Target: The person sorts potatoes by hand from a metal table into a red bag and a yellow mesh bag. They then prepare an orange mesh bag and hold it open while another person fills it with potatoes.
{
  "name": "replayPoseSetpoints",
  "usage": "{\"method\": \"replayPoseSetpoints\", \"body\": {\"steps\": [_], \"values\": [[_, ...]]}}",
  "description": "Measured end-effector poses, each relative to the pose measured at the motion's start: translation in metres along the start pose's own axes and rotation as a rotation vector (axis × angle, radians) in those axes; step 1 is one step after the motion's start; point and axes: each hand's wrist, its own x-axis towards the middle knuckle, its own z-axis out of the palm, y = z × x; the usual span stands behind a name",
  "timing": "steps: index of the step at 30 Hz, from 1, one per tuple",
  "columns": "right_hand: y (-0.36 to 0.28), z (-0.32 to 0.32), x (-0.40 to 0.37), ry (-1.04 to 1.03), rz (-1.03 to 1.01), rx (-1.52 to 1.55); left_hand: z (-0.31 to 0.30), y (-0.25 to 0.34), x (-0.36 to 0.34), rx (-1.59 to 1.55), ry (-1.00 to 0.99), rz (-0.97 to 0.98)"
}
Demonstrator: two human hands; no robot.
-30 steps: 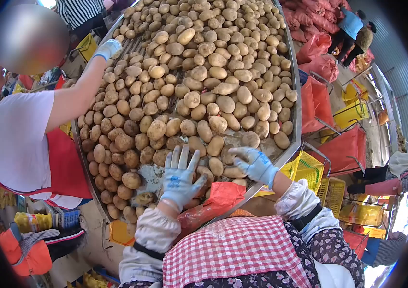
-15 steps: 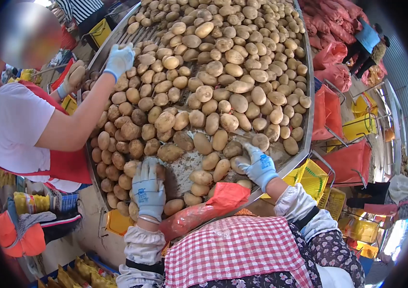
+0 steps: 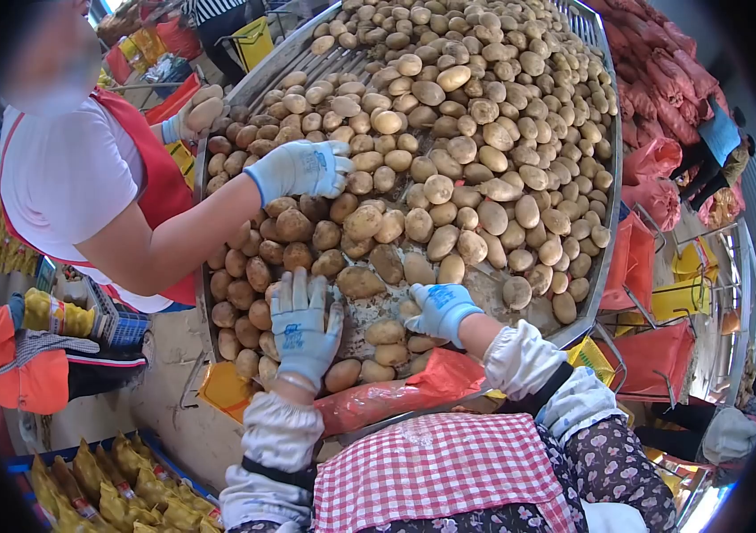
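Note:
Potatoes (image 3: 520,115) cover much of a metal sorting table (image 3: 607,231). My left hand (image 3: 305,330), in a pale blue and white glove, lies with its fingers spread at the potatoes along the near left part. To its right, my right hand (image 3: 440,311), gloved too, has its fingers curled down at potatoes near the front; what they hold, if anything, is hidden. Between my hands are several potatoes on bare, dirty metal. A red plastic bag (image 3: 404,391) lies along the near edge, below both hands.
At the left, a co-worker's gloved hand (image 3: 300,169) reaches over the potatoes; the other holds potatoes (image 3: 205,113). Red bins (image 3: 658,360) and yellow baskets (image 3: 682,300) stand at the right. Filled yellow bags (image 3: 116,480) are at the lower left, red sacks (image 3: 662,98) upper right.
The view has shifted, so the table sits further right. My right hand has moved left, nearer my left hand, and its fingers have curled. The co-worker's reaching hand has come nearer.

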Motion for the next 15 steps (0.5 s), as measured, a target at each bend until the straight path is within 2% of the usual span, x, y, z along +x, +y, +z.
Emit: {"method": "replayPoseSetpoints", "body": {"steps": [1, 2, 3, 4, 5, 6, 7, 8, 9, 10, 11, 13, 14, 15], "values": [[0.006, -0.004, -0.001, -0.011, 0.02, 0.151, 0.0, -0.001, -0.003, -0.001, 0.004, 0.0], [0.017, -0.002, -0.008, -0.051, 0.059, 0.693, 0.0, 0.001, -0.011, 0.02, -0.15, -0.006], [0.026, 0.001, -0.013, -0.047, 0.06, 0.684, 0.002, 0.003, -0.021, 0.039, -0.303, -0.012], [0.035, 0.009, -0.017, -0.116, 0.029, 1.259, 0.003, 0.001, -0.036, -0.03, -0.331, 0.024], [0.042, 0.017, -0.017, -0.18, -0.009, 1.842, -0.009, 0.004, -0.04, -0.101, -0.451, 0.041], [0.047, 0.023, -0.014, -0.27, -0.015, 2.028, -0.016, 0.002, -0.03, -0.217, -0.65, -0.043], [0.049, 0.021, -0.016, -0.257, -0.009, 2.036, -0.018, 0.002, -0.017, -0.332, -0.849, -0.132], [0.051, 0.016, -0.017, -0.328, -0.149, 2.025, -0.012, 0.004, -0.005, -0.333, -0.852, -0.125], [0.049, 0.009, -0.018, -0.403, -0.294, 2.003, -0.003, 0.004, 0.007, -0.429, -0.608, -0.119], [0.042, -0.003, -0.023, -0.579, -0.364, 2.199, 0.005, 0.002, 0.019, -0.516, -0.36, -0.112], [0.042, -0.003, -0.022, -0.581, -0.375, 2.199, 0.014, 0.006, 0.029, -0.508, -0.356, -0.11], [0.045, 0.0, -0.023, -0.196, -0.117, 1.909, 0.031, 0.025, 0.042, -0.15, -0.002, 0.163], [0.041, -0.003, -0.015, 0.113, -0.234, 1.794, 0.024, 0.032, 0.04, -0.161, -0.136, 0.189], [0.055, -0.019, -0.02, 0.233, -0.213, 1.546, 0.016, 0.037, 0.032, -0.171, -0.271, 0.214]]}}
